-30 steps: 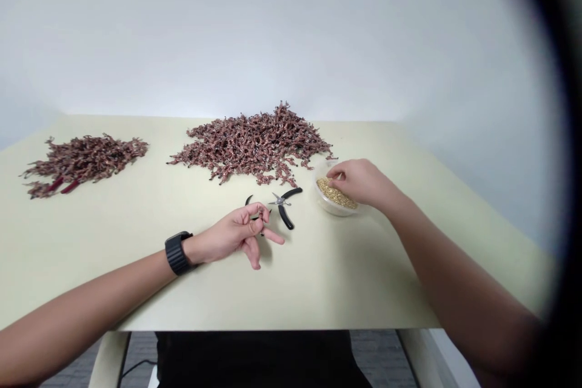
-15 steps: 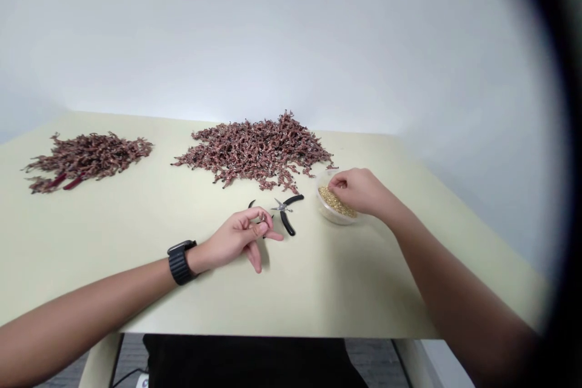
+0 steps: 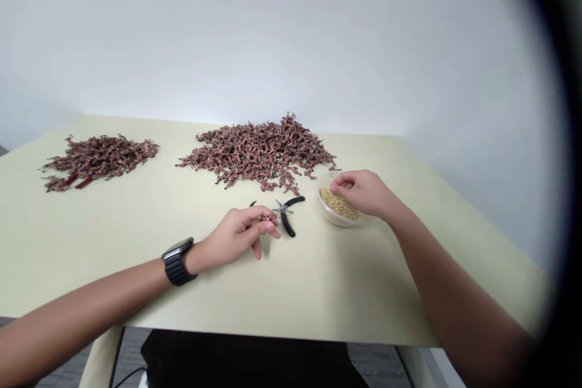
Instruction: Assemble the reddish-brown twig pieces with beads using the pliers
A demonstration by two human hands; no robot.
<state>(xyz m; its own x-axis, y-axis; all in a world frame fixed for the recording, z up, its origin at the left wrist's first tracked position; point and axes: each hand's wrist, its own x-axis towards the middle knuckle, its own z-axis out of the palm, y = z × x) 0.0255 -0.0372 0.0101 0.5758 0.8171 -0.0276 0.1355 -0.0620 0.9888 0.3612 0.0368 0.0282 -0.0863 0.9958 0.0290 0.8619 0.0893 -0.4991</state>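
Note:
My left hand (image 3: 240, 231) is held over the table, its thumb and forefinger closed on a small reddish-brown piece (image 3: 268, 218) that looks like those in the piles. On the right, my right hand (image 3: 367, 193) is at a clear plastic bowl (image 3: 334, 220), fingertips pinched just over the small gold-coloured bits (image 3: 335, 201) inside. Whatever those fingertips hold is too small to make out. Black-handled pliers (image 3: 285, 209) lie between my hands, jaws pointing left. Behind my left hand the dark tip of another tool (image 3: 253, 203) shows; the hand hides the rest.
A large pile of reddish-brown pieces (image 3: 259, 151) lies at the middle back of the pale table (image 3: 254, 303). At the left is a smaller pile (image 3: 107, 156) with dark red handles (image 3: 84, 182) sticking out. A wall (image 3: 227, 36) stands behind the table.
My left hand has turned slightly and its fingers have drawn in, so the small piece shows more clearly. My right hand stays at the bowl, its fingertips shifted a little. The view has moved slightly.

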